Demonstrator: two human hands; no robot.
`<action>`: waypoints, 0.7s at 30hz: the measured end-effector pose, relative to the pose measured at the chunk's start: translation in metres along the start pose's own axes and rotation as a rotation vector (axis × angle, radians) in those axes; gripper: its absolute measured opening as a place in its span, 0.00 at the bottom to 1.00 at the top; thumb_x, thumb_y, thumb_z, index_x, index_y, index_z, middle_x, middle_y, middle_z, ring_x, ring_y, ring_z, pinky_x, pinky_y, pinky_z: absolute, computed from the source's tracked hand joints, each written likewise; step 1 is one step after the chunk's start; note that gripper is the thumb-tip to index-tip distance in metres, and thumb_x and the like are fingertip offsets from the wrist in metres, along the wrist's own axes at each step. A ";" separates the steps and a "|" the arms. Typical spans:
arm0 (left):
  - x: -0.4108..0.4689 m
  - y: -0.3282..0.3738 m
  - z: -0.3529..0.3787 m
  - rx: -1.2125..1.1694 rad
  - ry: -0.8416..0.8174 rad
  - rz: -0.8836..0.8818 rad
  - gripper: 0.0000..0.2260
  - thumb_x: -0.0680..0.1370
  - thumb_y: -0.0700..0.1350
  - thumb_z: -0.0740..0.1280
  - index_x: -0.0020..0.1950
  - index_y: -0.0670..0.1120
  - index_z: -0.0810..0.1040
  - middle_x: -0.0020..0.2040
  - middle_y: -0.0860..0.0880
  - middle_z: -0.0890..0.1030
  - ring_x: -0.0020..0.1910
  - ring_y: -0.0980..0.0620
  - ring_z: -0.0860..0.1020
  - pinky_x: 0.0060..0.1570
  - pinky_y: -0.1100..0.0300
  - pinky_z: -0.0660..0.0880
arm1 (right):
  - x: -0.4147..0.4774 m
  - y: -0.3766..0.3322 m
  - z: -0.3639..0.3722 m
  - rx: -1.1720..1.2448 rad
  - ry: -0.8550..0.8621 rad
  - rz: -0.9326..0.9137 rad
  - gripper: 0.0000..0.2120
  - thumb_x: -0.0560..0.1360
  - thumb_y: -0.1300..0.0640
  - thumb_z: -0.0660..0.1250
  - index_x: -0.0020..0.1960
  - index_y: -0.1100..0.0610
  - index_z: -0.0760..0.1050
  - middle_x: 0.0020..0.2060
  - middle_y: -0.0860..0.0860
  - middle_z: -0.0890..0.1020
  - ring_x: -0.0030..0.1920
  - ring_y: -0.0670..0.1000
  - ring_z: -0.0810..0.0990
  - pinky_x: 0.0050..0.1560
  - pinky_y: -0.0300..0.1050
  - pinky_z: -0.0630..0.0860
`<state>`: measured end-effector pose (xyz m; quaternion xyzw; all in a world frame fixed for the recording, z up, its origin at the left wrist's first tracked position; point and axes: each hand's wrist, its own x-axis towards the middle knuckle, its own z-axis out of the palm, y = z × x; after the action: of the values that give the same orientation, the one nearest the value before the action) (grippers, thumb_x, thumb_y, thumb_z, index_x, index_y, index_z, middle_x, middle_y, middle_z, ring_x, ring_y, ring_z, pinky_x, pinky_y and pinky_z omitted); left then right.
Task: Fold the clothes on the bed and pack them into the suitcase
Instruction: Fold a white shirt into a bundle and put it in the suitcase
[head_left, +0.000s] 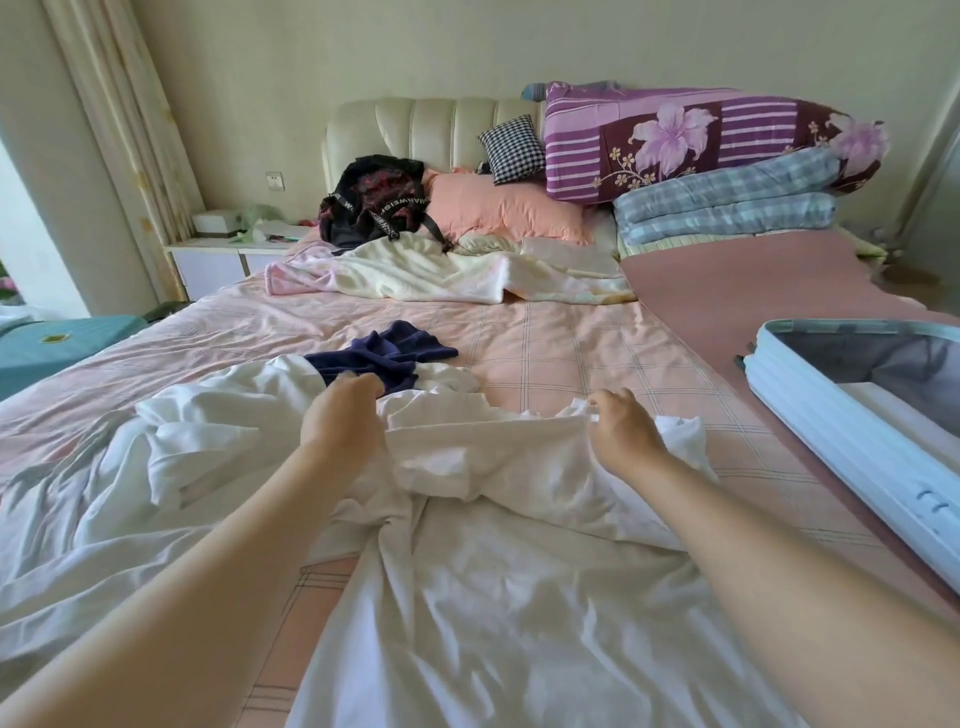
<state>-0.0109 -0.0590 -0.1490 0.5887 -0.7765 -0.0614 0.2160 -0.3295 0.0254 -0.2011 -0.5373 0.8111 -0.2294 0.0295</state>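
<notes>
Item: white garment (467, 467), crumpled on the bed (545, 338), lying under and between both your hands. Left hand (343, 415): fingers (363, 384) curled down into a bunched fold at its far edge, tips hidden. Right hand (621, 434): fingers pinching a small raised edge of the same cloth. Adjacent: navy garment (384, 353), touching the white cloth just beyond your left fingers. More white cloth is heaped left of them and trails back under your forearms. Open suitcase (831, 415), well to the right of your right fingers. Risks, as judged: your left grip may catch the navy piece or a second white layer, so lifting would drag both. The cloth under your arms may snag and twist the spread. Uneven holds would likely set a crooked fold.
</notes>
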 end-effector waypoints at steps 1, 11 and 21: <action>-0.003 0.006 0.006 0.030 0.113 0.053 0.16 0.77 0.36 0.66 0.63 0.46 0.77 0.56 0.45 0.76 0.48 0.44 0.78 0.43 0.53 0.76 | -0.002 0.004 0.002 0.023 -0.080 -0.028 0.23 0.79 0.59 0.64 0.73 0.56 0.66 0.68 0.56 0.67 0.65 0.59 0.74 0.63 0.50 0.70; -0.040 0.033 0.060 0.265 -0.406 0.488 0.17 0.74 0.37 0.63 0.59 0.52 0.74 0.56 0.52 0.74 0.56 0.49 0.74 0.53 0.57 0.73 | -0.076 0.035 0.001 -0.178 -0.240 -0.385 0.42 0.65 0.33 0.54 0.78 0.44 0.63 0.80 0.52 0.58 0.79 0.54 0.57 0.78 0.49 0.53; -0.041 0.025 0.031 0.608 -0.503 0.279 0.09 0.76 0.44 0.63 0.52 0.50 0.82 0.56 0.50 0.80 0.55 0.47 0.77 0.59 0.54 0.75 | -0.099 0.056 -0.026 -0.235 -0.378 -0.266 0.42 0.72 0.67 0.61 0.81 0.46 0.53 0.82 0.49 0.48 0.81 0.49 0.47 0.79 0.43 0.47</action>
<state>-0.0369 -0.0177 -0.1788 0.4816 -0.8600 0.0585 -0.1579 -0.3436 0.1397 -0.2201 -0.6722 0.7345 -0.0311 0.0875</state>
